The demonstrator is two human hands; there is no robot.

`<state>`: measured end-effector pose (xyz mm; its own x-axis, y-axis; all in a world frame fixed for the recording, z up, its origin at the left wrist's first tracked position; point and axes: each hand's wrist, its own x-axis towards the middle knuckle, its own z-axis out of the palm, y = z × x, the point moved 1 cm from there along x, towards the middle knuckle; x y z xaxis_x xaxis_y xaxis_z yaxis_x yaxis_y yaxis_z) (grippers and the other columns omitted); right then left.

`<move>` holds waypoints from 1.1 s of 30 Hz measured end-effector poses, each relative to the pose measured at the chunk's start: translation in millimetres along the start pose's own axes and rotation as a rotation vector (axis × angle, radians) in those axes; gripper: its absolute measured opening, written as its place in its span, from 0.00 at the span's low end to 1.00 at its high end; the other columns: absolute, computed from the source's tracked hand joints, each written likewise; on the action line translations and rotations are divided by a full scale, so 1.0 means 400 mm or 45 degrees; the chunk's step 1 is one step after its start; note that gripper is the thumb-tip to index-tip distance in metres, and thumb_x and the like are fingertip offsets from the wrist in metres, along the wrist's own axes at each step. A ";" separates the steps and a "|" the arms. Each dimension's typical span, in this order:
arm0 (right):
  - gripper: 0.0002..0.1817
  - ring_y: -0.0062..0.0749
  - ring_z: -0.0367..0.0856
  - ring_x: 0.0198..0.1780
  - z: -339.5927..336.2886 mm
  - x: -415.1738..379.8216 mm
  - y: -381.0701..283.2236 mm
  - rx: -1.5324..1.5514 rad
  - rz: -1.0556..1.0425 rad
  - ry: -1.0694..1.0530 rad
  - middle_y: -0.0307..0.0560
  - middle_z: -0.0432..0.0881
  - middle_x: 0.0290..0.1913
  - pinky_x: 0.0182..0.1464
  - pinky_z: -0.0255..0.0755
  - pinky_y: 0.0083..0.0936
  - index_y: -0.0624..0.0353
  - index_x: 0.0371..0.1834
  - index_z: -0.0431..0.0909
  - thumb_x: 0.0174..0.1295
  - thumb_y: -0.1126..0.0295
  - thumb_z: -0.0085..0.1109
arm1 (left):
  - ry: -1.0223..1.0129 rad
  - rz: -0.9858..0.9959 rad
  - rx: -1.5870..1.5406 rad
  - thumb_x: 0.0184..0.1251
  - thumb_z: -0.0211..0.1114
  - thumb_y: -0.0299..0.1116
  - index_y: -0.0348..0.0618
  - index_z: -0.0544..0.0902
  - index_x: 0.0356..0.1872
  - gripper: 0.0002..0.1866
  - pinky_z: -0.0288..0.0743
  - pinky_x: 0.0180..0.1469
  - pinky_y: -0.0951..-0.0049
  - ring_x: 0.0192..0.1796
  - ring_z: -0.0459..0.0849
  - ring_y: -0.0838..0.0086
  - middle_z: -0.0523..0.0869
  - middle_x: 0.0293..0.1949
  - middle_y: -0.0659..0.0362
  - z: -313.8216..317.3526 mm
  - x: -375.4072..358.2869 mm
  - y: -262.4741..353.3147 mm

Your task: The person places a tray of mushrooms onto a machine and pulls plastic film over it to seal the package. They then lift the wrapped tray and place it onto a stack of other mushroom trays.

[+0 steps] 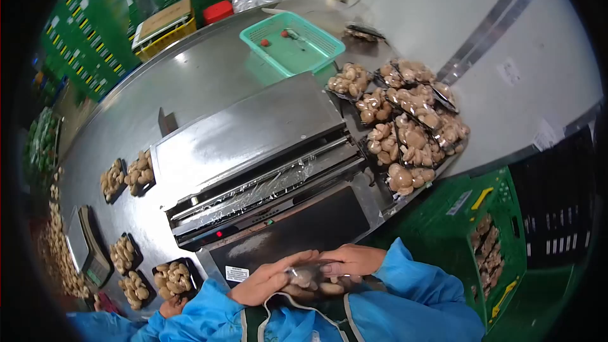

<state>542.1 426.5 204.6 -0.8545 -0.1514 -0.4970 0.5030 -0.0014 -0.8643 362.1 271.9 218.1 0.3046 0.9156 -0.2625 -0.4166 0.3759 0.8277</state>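
Note:
Close to my body, a film-wrapped tray of mushrooms (305, 278) is held between both hands. My left hand (263, 280) is closed on its left side, and my right hand (356, 259) grips its right side, fingers over the top edge. Just beyond lies the dark plate (294, 227) of a wrapping machine (244, 142), with crumpled clear film (278, 183) across its rollers and a red light glowing. To the left, another person's hand (172, 306) touches an unwrapped black tray of mushrooms (172, 280).
Wrapped mushroom packs (415, 120) are piled right of the machine. A turquoise basket (291, 44) stands behind it. More filled trays (123, 253) and a scale (88, 247) sit on the left. At the lower right is a green crate (506, 215) holding mushrooms.

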 end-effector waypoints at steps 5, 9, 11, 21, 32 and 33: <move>0.20 0.29 0.79 0.34 -0.100 -0.076 0.096 0.332 0.013 0.186 0.48 0.80 0.39 0.35 0.76 0.23 0.64 0.57 0.68 0.63 0.67 0.50 | -0.105 -0.204 0.174 0.73 0.39 0.48 0.34 0.57 0.66 0.30 0.51 0.67 0.71 0.65 0.65 0.66 0.69 0.62 0.50 -0.012 0.006 -0.104; 0.22 0.36 0.79 0.37 -0.380 -0.148 0.069 0.874 0.125 0.960 0.52 0.78 0.40 0.37 0.77 0.31 0.63 0.50 0.70 0.63 0.55 0.45 | 0.306 0.110 0.108 0.73 0.44 0.42 0.38 0.57 0.67 0.27 0.55 0.66 0.73 0.65 0.65 0.68 0.68 0.63 0.52 -0.023 -0.048 -0.110; 0.22 0.36 0.79 0.40 -0.543 -0.174 0.079 0.726 -0.100 1.191 0.50 0.78 0.41 0.40 0.76 0.33 0.62 0.48 0.72 0.65 0.53 0.43 | 0.669 0.283 -0.091 0.70 0.50 0.37 0.38 0.64 0.63 0.24 0.64 0.61 0.75 0.57 0.73 0.73 0.77 0.55 0.54 -0.046 -0.108 -0.130; 0.19 0.42 0.79 0.48 -0.028 0.358 -0.308 -0.003 -0.485 0.286 0.59 0.75 0.48 0.48 0.74 0.30 0.71 0.49 0.70 0.58 0.68 0.50 | 2.786 0.251 0.714 0.63 0.58 0.36 0.38 0.73 0.54 0.20 0.67 0.56 0.69 0.54 0.75 0.64 0.76 0.51 0.50 -0.376 -0.760 -0.449; 0.19 0.25 0.70 0.40 0.582 0.939 0.051 0.420 0.586 0.050 0.39 0.72 0.42 0.39 0.64 0.32 0.50 0.54 0.67 0.59 0.69 0.51 | 2.190 0.057 -0.115 0.69 0.49 0.47 0.37 0.70 0.58 0.26 0.68 0.55 0.69 0.52 0.75 0.70 0.78 0.50 0.57 -0.566 -0.861 -0.631; 0.19 0.25 0.70 0.40 0.588 0.937 0.039 0.436 0.578 0.079 0.39 0.72 0.42 0.39 0.64 0.32 0.50 0.54 0.67 0.59 0.69 0.51 | 2.161 0.059 -0.098 0.69 0.49 0.47 0.37 0.70 0.58 0.26 0.68 0.55 0.69 0.52 0.75 0.70 0.78 0.50 0.57 -0.561 -0.858 -0.627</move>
<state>260.1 137.1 23.0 -0.5439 -0.1537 -0.8249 0.8259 -0.2718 -0.4940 169.8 -104.6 -10.6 -0.8780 0.0168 -0.4784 -0.4512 0.3050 0.8387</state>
